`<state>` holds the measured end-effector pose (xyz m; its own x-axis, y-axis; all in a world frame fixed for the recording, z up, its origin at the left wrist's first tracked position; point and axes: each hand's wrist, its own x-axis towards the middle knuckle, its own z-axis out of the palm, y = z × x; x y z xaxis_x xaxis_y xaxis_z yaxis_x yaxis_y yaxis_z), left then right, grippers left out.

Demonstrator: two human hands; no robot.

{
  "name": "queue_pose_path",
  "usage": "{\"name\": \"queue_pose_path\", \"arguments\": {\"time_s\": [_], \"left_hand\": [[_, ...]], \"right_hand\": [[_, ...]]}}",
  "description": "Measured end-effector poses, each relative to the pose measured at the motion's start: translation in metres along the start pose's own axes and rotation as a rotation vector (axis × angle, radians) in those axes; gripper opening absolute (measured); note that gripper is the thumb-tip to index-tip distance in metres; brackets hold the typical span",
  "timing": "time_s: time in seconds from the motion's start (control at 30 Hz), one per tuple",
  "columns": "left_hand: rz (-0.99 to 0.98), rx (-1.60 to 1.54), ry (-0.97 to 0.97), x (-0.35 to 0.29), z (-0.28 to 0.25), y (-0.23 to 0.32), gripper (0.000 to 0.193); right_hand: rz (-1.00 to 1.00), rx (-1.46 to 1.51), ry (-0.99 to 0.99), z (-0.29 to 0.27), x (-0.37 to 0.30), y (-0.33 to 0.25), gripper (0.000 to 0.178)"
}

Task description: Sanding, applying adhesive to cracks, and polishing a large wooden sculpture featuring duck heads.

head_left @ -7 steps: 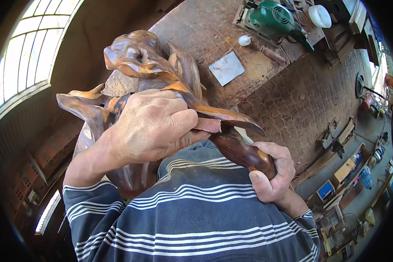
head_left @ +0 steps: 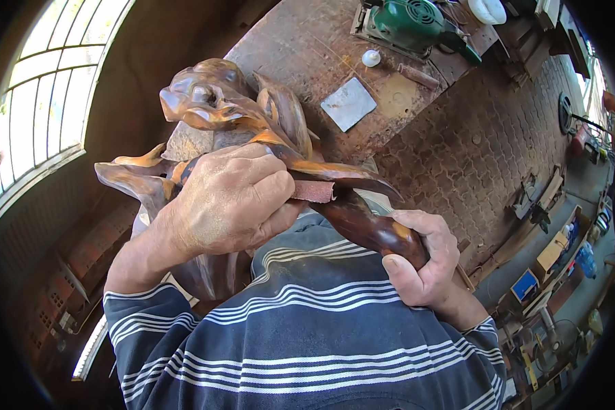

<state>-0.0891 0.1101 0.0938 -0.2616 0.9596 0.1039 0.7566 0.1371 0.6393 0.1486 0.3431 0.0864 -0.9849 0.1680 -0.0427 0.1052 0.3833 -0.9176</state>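
Observation:
A twisting carved piece of wood (head_left: pixel 215 96), polished in brown and orange tones, stretches from the workbench toward my body. My left hand (head_left: pixel 236 195) is closed around a folded strip of reddish sandpaper (head_left: pixel 314 191). The strip's end sticks out past my fingers, just under a long pointed ridge of the carving. Dust coats the back of this hand, which hides where most of the strip meets the wood. My right hand (head_left: pixel 427 260) grips the rounded dark end of the carving's lower limb, thumb on the near side and fingers over the far side.
On the workbench (head_left: pixel 287 48) lie a white square sheet (head_left: pixel 348 104), a small white bottle (head_left: pixel 371 58) and a green power sander (head_left: pixel 406 24). Paving covers the floor (head_left: pixel 458 157) to the right. Tools and boxes line the far right; a barred window (head_left: pixel 51 89) is at left.
The bench and carving sit slightly farther left in the picture, as the whole view has shifted. Both hands keep their grips, with no clear movement against the wood.

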Motion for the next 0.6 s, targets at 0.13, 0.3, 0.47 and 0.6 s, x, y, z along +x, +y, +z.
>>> {"name": "queue_pose_path", "arguments": {"time_s": [0.13, 0.3, 0.47, 0.6], "left_hand": [[0.166, 0.063, -0.093, 0.010, -0.004, 0.002, 0.026], [0.362, 0.131, -0.239, 0.062, 0.011, 0.015, 0.017], [0.201, 0.019, -0.412, 0.025, -0.031, -0.013, 0.017], [0.225, 0.283, -0.433, 0.045, -0.037, 0.009, 0.026]], "right_hand": [[0.031, 0.002, 0.013, 0.003, 0.001, -0.003, 0.051], [0.121, 0.093, 0.063, 0.010, -0.003, -0.004, 0.044], [0.100, 0.111, 0.127, 0.015, 0.001, -0.006, 0.037], [0.088, 0.130, 0.136, 0.015, -0.002, -0.002, 0.034]]}}
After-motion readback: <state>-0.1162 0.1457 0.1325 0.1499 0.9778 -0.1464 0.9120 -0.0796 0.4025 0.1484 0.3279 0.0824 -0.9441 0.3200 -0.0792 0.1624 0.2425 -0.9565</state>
